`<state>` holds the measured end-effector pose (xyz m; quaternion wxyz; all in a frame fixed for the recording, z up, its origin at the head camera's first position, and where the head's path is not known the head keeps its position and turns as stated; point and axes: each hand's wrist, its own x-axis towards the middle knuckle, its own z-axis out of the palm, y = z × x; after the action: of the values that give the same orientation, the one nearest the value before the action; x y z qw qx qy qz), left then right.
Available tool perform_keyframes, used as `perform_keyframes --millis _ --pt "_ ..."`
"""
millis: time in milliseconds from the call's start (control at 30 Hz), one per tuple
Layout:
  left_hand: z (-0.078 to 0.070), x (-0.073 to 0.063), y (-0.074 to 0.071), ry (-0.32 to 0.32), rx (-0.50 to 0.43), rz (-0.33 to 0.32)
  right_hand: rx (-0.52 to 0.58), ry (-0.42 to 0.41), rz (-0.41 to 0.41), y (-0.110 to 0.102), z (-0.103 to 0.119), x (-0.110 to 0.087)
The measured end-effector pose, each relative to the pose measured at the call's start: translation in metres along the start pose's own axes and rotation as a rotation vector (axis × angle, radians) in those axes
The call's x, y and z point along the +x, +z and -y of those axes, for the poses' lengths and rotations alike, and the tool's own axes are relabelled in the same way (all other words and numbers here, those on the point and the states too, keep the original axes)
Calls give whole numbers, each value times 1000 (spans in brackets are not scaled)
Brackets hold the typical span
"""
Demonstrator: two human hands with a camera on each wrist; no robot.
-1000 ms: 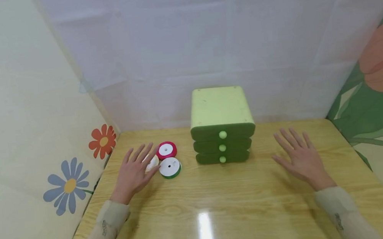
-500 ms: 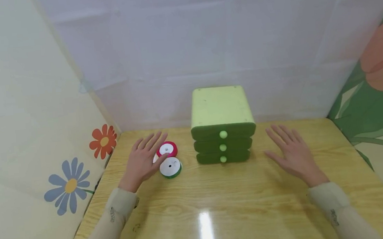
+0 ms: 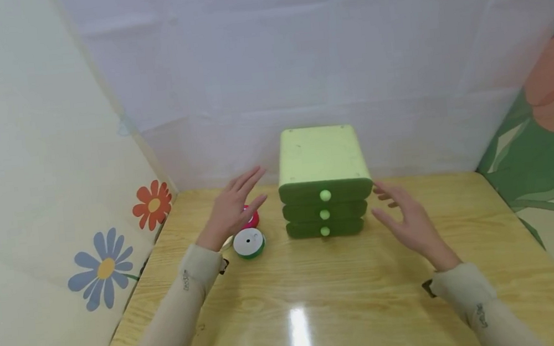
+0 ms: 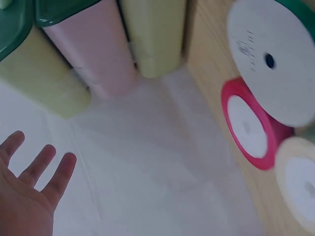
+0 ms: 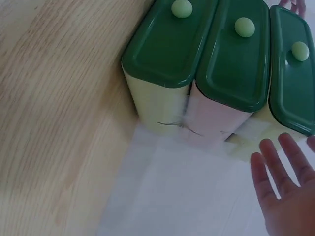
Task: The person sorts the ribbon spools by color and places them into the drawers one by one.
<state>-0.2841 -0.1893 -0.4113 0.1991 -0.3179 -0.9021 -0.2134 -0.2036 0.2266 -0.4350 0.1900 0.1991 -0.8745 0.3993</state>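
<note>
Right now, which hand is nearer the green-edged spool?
Left. The left hand hovers just above and behind the spool, beside the red one. The right hand is across the drawer unit, far from it.

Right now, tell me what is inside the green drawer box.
Nothing inside the drawer box shows: all three green drawers are pushed shut, only their fronts and round knobs visible. Its top is bare.

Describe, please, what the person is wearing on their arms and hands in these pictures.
Both arms wear long, close-fitting beige sleeves with ribbed cuffs at the wrists. Each sleeve carries a small dark marking near the cuff. The left hand and right hand are bare, with no gloves; no rings or watch show.
</note>
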Motion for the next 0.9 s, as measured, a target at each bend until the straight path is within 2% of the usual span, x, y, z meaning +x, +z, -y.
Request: perform_keyframes --millis 167,333,433,567,767,900 --pt "-8 13 4 -26 -162 18 66 -6 -64 6 3 2" --pt "-18 23 7 -8 -298 29 38 -42 -92 12 6 3" --pt "-22 28 8 5 -344 36 63 -61 -64 16 9 4" --pt "-26 32 10 20 -375 48 140 -39 -2 22 12 8" --pt "-29 40 11 -17 -441 85 218 19 71 32 20 14" --pt "-28 48 13 -17 -463 89 254 27 107 42 24 19"
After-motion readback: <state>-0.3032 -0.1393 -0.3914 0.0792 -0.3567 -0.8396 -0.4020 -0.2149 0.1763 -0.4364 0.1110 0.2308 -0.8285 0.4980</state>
